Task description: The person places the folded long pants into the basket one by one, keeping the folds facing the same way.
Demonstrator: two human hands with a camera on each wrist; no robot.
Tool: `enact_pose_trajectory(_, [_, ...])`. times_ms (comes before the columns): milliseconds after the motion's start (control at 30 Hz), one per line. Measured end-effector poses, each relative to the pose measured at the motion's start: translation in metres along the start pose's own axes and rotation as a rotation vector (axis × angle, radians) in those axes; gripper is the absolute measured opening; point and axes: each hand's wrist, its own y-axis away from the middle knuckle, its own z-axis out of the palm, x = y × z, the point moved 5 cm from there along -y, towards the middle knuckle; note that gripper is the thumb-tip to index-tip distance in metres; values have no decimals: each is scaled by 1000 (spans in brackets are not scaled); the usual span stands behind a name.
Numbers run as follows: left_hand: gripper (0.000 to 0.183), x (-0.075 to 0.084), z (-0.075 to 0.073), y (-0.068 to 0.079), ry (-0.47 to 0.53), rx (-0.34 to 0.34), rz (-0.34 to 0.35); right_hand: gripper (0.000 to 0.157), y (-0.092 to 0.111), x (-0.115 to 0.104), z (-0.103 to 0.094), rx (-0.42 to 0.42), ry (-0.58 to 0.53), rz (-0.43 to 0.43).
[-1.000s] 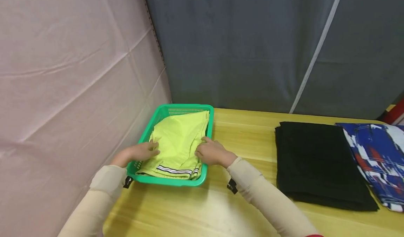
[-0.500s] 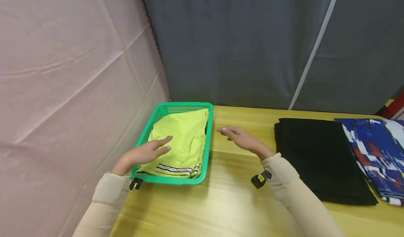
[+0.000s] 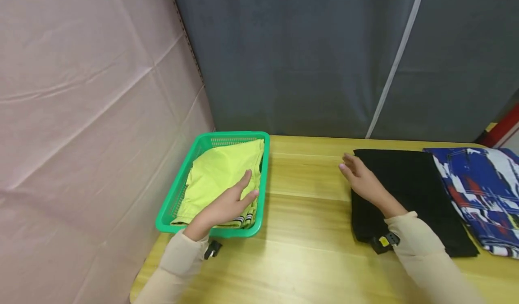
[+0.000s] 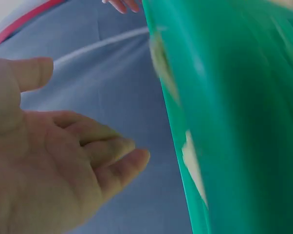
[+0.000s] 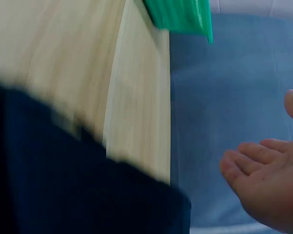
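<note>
Decent stretch of wooden surface (image 3: 308,196) between the green basket (image 3: 263,182) and the black cloth (image 3: 409,178), grey curtain (image 3: 304,61) along the back edge, pink sheeting (image 3: 101,137) just left of the basket. Left hand (image 3: 225,205) is over the basket's near side, grip wide, thumb apart. Right hand (image 3: 365,182) is at the black cloth's left edge, grip loosely wide too. Black cloth's folded flat beside a blue patterned cloth (image 3: 482,187); yellow cloth (image 3: 220,169) sits folded in the basket, kinda rumpled, stripes near the front.
</note>
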Motion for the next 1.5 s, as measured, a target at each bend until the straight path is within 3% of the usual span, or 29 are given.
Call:
enact_pose_trajectory(300, [82,50,33,-29,40,46,97,75,35,47,-57,123,113,98])
enact_pose_trajectory(500, [93,80,65,-50,116,87,73,80,61,77,-80,260,162,111])
enact_pose_trajectory(667, [96,96,90,-69,180,61,55,96,78,103,-94,350,173,143])
enact_pose_trajectory(800, [98,101,113,-87,276,39,-8,105,94,119,-104,371,218,227])
enact_pose_trajectory(933, [103,100,138,-104,393,20,-115,118,109,127,-106,379,249,322])
enact_pose_trajectory(1067, [104,99,162,-118,468,-3,-191,122,118,134,-105,383,237,358])
enact_pose_trajectory(1367, [99,97,202,-138,711,-41,-231,134,131,145,-102,380,194,494])
enact_pose_trajectory(1500, [90,94,215,-144,853,-49,-297,126,131,145,-98,344,204,537])
